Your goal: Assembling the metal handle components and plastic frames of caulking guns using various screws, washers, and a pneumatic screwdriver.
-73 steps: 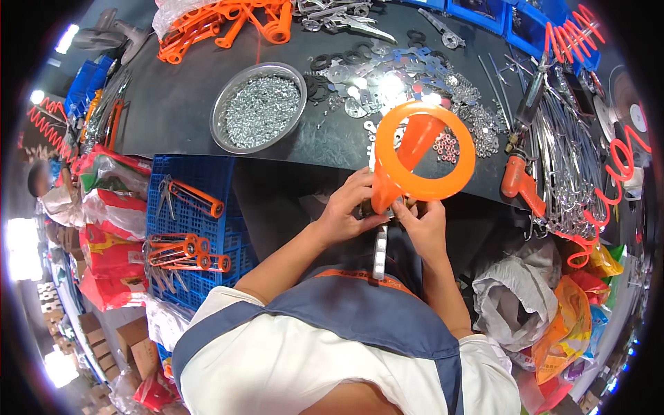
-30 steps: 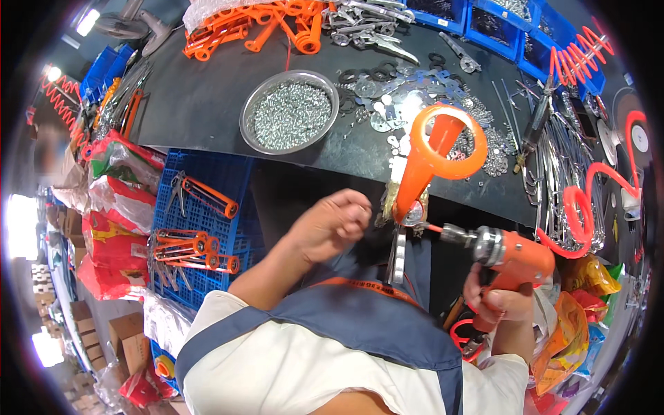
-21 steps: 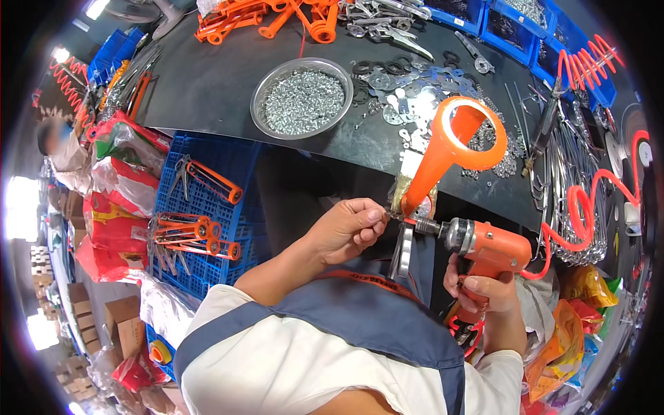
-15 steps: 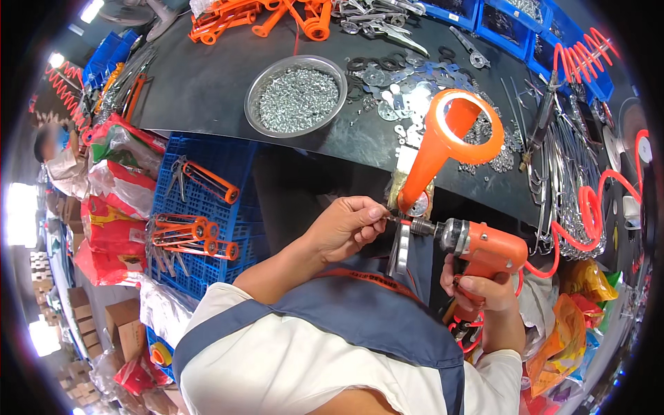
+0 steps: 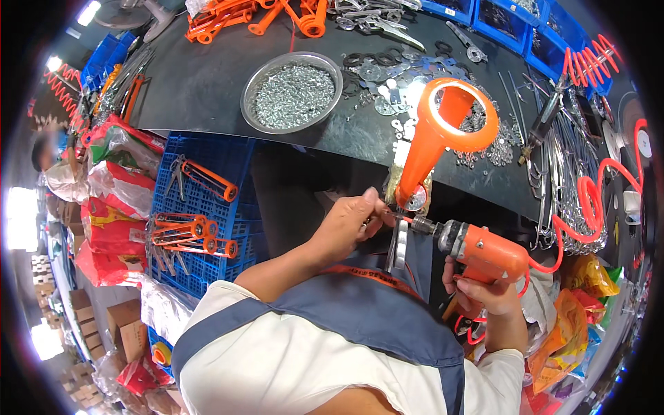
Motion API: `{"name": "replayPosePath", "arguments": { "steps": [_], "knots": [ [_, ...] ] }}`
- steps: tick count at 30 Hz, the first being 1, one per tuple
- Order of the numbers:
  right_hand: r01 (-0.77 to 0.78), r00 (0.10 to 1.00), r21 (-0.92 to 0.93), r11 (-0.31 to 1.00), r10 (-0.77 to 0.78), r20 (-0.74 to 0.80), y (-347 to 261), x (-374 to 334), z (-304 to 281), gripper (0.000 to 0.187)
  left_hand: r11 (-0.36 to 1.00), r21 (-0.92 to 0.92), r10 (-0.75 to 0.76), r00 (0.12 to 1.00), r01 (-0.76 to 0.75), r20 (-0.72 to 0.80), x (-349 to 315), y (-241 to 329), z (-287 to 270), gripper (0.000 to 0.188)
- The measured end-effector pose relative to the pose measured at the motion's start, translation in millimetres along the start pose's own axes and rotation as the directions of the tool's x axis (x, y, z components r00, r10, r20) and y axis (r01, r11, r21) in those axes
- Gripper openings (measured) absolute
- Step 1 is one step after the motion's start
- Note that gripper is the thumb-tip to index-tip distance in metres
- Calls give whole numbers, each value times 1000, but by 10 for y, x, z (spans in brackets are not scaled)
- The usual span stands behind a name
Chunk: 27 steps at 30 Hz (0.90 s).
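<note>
My right hand is wrapped round the grip of an orange and black power screwdriver, its bit pointing left. My left hand is closed in a pinch close by the bit's tip; whatever its fingers hold is too small or hidden to make out. Just above the bit, an orange caulking gun frame with a wide ring stands tilted at the bench's front edge. A metal handle hangs below the frame's lower end.
A steel bowl of small metal fasteners sits on the dark bench. Washers and small plates lie behind the frame. Metal rods and a red coiled hose are at right. Blue crates with finished-looking guns stand left.
The screwdriver has shifted slightly, its front end dipping less level with the left fingers. My left hand has turned a little, thumb raised. The orange frame appears slightly further left and up.
</note>
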State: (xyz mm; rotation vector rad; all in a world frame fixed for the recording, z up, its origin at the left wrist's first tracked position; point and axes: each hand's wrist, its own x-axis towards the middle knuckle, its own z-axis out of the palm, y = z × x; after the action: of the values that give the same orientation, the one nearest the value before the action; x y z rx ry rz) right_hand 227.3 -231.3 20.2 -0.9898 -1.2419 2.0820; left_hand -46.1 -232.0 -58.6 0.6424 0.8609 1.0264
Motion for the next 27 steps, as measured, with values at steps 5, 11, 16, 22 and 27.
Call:
{"name": "replayPosePath", "arguments": {
  "steps": [5,11,16,22,27],
  "knots": [
    [-23,992,-123,992,8,-123,-166,-80,-133,35,475,762,543,828,-441,140,40,-187,34,17],
    [-151,968,-319,936,74,-241,-309,176,-151,42,-84,801,677,556,-592,482,344,-319,79,27],
    [-222,967,-391,893,150,-206,-467,331,-87,42,-112,783,669,535,-612,515,441,-373,27,28],
    [73,996,-796,600,-11,83,-681,551,-71,35,-107,756,690,499,-646,524,532,-454,-3,24],
    [190,963,-881,433,92,253,-1099,827,201,29,-54,743,629,555,-667,545,545,-406,-25,27]
  ]
}}
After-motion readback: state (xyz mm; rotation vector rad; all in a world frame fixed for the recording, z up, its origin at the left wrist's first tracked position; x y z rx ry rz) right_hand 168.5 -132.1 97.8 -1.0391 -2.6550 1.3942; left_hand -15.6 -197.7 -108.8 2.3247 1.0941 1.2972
